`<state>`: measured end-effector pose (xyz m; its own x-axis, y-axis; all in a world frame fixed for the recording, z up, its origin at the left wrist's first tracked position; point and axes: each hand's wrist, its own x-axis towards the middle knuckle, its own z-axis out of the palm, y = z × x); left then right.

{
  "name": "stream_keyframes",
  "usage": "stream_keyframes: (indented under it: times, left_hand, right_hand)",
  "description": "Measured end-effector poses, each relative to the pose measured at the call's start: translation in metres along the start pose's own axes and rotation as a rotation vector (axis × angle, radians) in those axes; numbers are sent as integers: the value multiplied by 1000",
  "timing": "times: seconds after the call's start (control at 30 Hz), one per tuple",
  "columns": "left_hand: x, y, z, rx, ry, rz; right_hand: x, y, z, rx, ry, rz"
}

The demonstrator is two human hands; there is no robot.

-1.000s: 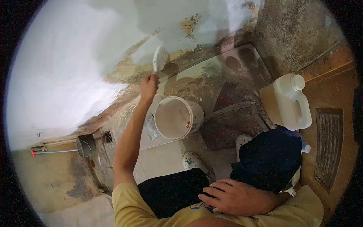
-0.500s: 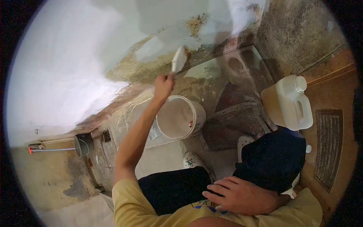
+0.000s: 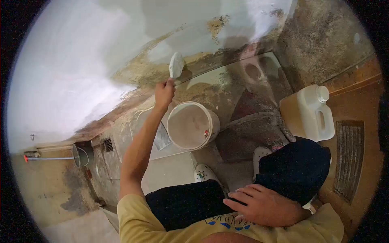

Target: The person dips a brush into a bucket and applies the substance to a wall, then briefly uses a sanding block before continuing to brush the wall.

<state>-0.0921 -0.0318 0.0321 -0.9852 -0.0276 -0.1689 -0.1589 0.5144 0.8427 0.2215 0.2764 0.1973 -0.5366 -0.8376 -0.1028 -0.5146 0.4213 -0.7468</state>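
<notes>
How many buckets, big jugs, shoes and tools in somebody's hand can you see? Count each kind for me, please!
Buckets: 2, a white bucket and a dark bucket
Big jugs: 1, a pale jug
Shoes: 2, a left shoe and a right shoe
Tools in a hand: 1, a white tool in the left hand
Total: 6

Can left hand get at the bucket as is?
Likely yes: the bucket is close to the left hand, mouth open, nothing visibly between. That hand holds a tool, though.
</notes>
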Motion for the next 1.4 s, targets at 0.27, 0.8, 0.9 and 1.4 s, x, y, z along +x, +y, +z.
stream_keyframes:
  times: [0.27, 0.8, 0.9, 1.4]
  left_hand:
    - [0, -29, 13, 218, 62, 170]
    - [4, 1, -25, 128, 57, 51]
    - [-18, -19, -64, 27, 130, -140]
    - [-87, 122, -96, 928, -663, 377]
  right_hand:
    - [4, 0, 0, -64, -88, 19]
    - [1, 2, -8, 30, -68, 74]
    - [0, 6, -7, 39, -67, 32]
    - [-17, 3, -11, 85, -48, 204]
